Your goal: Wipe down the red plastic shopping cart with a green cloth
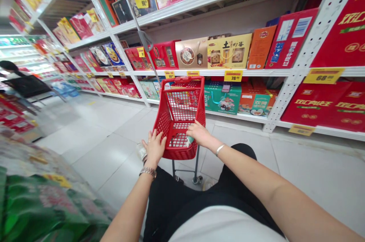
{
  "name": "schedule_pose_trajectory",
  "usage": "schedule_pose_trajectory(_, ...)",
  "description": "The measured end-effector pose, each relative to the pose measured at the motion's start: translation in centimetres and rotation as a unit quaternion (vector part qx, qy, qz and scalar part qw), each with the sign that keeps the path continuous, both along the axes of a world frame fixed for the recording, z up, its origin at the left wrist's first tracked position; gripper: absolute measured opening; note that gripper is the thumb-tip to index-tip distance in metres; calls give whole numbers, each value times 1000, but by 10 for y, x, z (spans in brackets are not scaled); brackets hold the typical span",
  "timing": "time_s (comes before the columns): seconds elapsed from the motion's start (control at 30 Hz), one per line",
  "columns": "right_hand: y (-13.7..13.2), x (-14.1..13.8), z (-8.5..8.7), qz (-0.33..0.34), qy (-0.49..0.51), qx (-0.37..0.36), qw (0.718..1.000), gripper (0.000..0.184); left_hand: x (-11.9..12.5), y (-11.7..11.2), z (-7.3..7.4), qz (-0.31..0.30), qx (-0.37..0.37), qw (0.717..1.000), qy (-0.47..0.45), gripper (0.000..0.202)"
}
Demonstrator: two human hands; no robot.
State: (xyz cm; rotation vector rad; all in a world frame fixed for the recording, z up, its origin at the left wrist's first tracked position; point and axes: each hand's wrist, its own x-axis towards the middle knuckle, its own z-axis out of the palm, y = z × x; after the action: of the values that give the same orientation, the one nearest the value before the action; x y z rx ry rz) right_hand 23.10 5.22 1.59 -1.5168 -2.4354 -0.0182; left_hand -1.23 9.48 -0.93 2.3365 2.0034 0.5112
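A small red plastic shopping cart (182, 153) stands in front of me, its lattice basket facing up. At the near left rim of the basket is my left hand (154, 147), fingers spread and touching the edge; a metal watch is on that wrist. My right hand (199, 134) reaches over the right side of the basket with curled fingers. Under those fingers shows a small pale green and white item (190, 141), which the hand appears to grip; its kind is too small to make out. A silver bangle circles my right wrist.
White shelving (182, 72) with boxed goods and yellow price tags runs along the far side. A blurred green display (42, 207) stands close at left. Another person (10, 67) is at far left near a dark panel. Pale floor tiles (114, 158) surround the cart.
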Motion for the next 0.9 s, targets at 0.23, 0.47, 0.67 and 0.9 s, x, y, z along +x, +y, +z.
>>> schedule_pose_trajectory(0.23, -5, -7, 4, -18, -44, 13, 999, 21, 56, -26, -15, 39, 22, 998, -48, 53)
schedule_pose_trajectory(0.47, -29, -39, -1, -3, -29, 22, 999, 22, 26, -23, -14, -9, 5, 1000, 26, 54)
schedule_pose_trajectory(0.67, -50, -66, -10, 53, -1, 36, 998, 20, -15, -5, -8, -65, -32, 995, 66, 53)
schedule_pose_trajectory(0.9, -29, -7, 6, -9, 30, 25, 999, 40, -40, 6, -8, -31, -68, 996, 57, 48)
